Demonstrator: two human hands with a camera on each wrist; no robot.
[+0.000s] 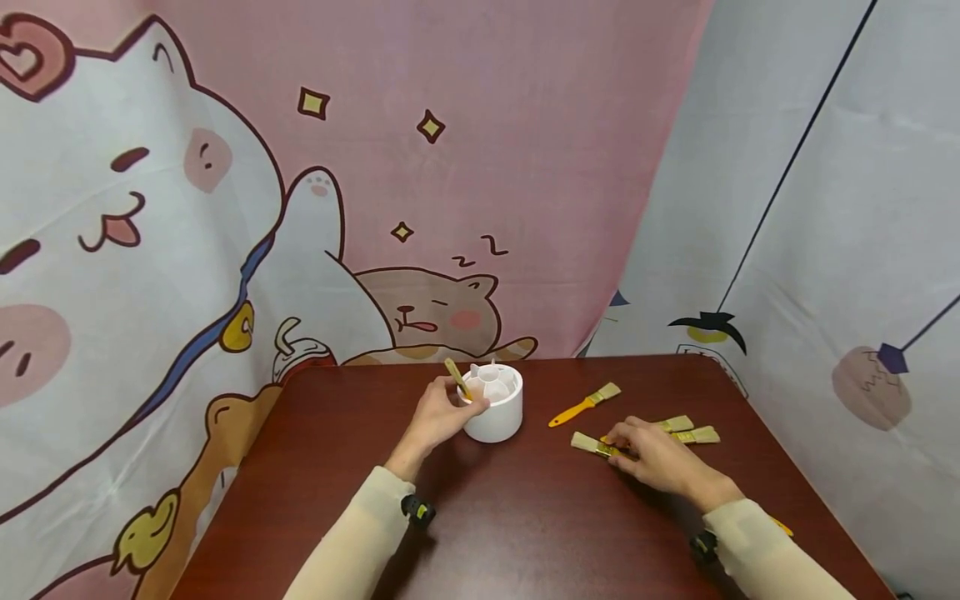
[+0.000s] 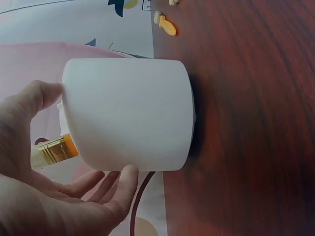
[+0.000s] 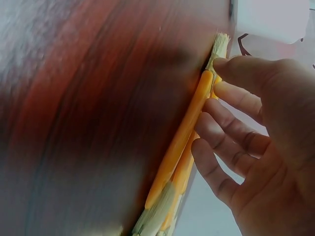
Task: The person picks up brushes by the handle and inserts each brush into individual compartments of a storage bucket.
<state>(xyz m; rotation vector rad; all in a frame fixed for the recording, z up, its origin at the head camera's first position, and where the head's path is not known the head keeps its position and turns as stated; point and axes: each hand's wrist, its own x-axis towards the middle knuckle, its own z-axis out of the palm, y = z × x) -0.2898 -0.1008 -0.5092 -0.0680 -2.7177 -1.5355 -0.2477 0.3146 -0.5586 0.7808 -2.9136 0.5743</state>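
Observation:
A white round holder with inner compartments (image 1: 493, 423) stands on the table, and one paintbrush (image 1: 457, 379) leans in it with bristles up. My left hand (image 1: 438, 414) grips the holder, thumb at its rim and fingers curled along its side, as the left wrist view shows. Low over the table, my right hand (image 1: 656, 454) pinches a yellow-handled paintbrush (image 3: 184, 128) near its metal band, thumb on one side and fingertips on the other. Its pale bristles (image 1: 585, 442) point toward the holder. Two more paintbrushes (image 1: 697, 435) lie beneath and beyond this hand, their handles partly hidden.
Between the holder and the right hand, another paintbrush (image 1: 585, 406) lies slanted on the dark red-brown table (image 1: 525, 525). A yellow handle tip (image 1: 782, 526) shows beside the right sleeve. A printed cloth (image 1: 525, 167) hangs behind the table.

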